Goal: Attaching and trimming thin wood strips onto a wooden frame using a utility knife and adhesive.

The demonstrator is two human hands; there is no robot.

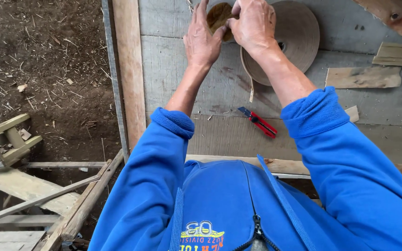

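Overhead, both arms stretched fwd, left hand point(202, 42) & right hand point(253, 23) grip closed on brown disc point(218, 17), beside veneer roll point(294, 35)

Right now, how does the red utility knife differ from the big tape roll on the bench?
The red utility knife is small, slim and straight; the tape roll is large and round, a flat coil.
The knife is red with a dark tip; the roll is tan all over.
The knife lies untouched; the left hand and right hand sit at the roll's upper left edge, and a loose strip hangs from it.
Both lie flat on the grey bench.
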